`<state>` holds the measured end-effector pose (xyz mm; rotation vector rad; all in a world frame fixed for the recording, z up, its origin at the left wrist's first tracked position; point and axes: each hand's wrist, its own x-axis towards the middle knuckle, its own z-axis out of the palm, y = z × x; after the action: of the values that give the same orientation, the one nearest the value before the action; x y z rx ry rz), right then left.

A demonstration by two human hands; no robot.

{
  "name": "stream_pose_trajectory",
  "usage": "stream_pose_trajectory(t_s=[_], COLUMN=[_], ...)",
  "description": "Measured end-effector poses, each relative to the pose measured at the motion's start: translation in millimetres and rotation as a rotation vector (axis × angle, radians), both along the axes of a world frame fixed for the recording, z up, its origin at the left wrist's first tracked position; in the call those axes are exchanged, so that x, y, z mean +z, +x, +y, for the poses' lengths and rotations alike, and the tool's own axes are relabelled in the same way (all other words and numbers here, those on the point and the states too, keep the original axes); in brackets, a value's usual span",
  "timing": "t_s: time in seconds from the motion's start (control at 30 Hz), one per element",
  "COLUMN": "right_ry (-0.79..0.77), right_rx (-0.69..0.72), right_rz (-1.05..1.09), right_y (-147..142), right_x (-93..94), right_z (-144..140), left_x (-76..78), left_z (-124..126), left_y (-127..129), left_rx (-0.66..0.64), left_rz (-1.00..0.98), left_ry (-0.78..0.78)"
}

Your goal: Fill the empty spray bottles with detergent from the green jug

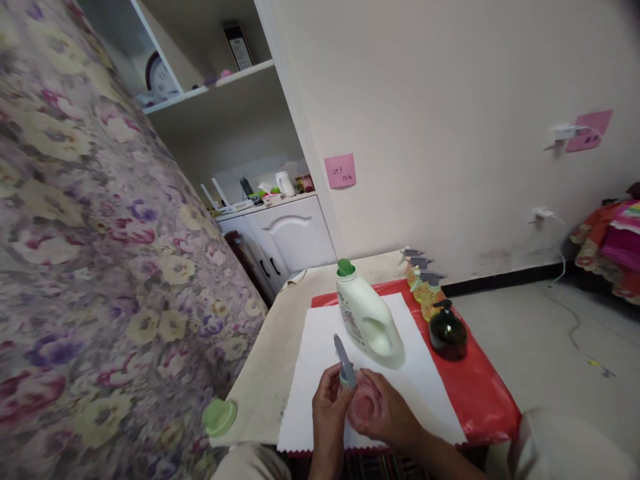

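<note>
A white detergent jug [369, 320] with a green spout stands open on the white sheet [320, 373]; its contents cannot be seen. Near the table's left edge lies one green cap [220, 417]. Both hands meet low on the sheet: the right hand [387, 413] is wrapped around a pink bottle [364, 404], and the left hand [327, 400] pinches its grey pump head [345, 363]. Along the red cover [487, 393] stand three yellow spray bottles [425, 287] and one dark green pump bottle [448, 332]

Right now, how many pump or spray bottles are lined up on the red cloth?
3, maybe more hidden: a dark green pump bottle nearest, a yellow spray bottle behind it, another yellow spray bottle farthest, by the wall.
</note>
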<state>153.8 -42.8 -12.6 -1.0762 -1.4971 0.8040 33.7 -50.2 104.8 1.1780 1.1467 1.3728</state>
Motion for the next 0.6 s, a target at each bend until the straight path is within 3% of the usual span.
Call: stream_pose_trajectory(t_s=[0.2,0.4,0.6], right_ry=[0.035,0.030,-0.009], right_rx=[0.031,0.042,0.124], right_rz=[0.011,0.111,0.111], right_y=[3,9,18], right_x=[20.6,51.5,50.6], right_z=[-8,-23,-26], left_x=[6.4,16.9,16.3], left_z=[-3,-4,-3], left_y=[-2,-9,-16], left_rx=[-0.005,-0.118,-0.256], left_rz=[-0.094,-0.090,-0.127], left_ry=[-0.035,-0.067,-0.085])
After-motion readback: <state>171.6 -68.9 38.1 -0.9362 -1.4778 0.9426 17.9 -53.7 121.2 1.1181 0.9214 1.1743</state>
